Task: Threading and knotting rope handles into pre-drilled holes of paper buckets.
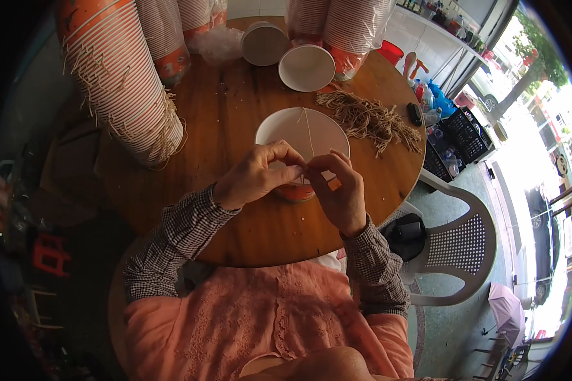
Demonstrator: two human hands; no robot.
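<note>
A paper tub (276, 130), white inside and orange outside, stands on the table in front of me. A thin tan string (309, 132) runs from its far rim across the opening to my fingers. My left hand (255, 176) pinches the string at the near rim. Close against it, my right hand (340, 190) is pinched on the string too, fingertips almost touching the left ones. The exact point where the fingers meet the rim is partly hidden. A loose bundle of similar strings (370, 120) lies to the right, beyond the tub.
On the round wooden table (229, 127), a tall leaning tub stack (124, 82) with dangling strings stands left. Plastic-wrapped tub stacks (356, 32) and two single tubs (306, 67) (264, 44) are at the back. A grey plastic chair (461, 244) stands right, near black crates (465, 136).
</note>
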